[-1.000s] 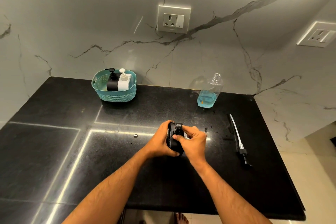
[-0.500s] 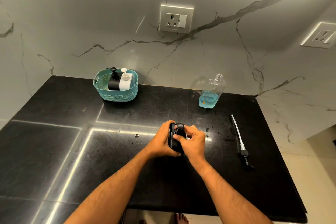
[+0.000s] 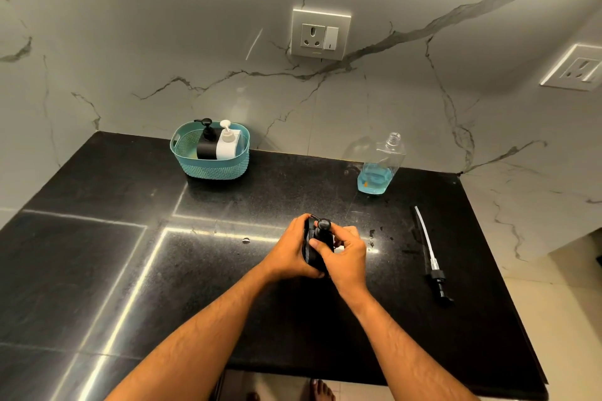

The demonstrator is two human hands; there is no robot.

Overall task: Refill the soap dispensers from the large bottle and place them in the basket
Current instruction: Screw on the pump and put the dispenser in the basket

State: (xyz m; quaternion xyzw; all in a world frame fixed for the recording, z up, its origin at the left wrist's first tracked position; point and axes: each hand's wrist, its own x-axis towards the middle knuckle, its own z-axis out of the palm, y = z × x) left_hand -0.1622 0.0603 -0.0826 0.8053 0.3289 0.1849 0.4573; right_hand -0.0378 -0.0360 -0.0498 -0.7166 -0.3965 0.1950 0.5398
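Note:
A black soap dispenser (image 3: 313,254) stands on the black counter (image 3: 97,270) in front of me. My left hand (image 3: 288,251) wraps its body from the left. My right hand (image 3: 347,254) grips its black pump head (image 3: 323,225) and neck from the right. At the back left, a teal basket (image 3: 211,169) holds a black dispenser (image 3: 207,143) and a white dispenser (image 3: 228,143), both upright. The large clear bottle (image 3: 381,166) stands uncapped at the back right, with blue liquid in its lower part.
The large bottle's pump (image 3: 435,267), with its long white tube, lies on the counter to the right. Small wet spots (image 3: 371,233) sit near my hands. The marble wall carries a socket plate (image 3: 321,34). The counter's front and right edges drop to the floor.
My hands have stayed on the black dispenser, with the right fingers shifting slightly around the pump head. Everything else is where it was.

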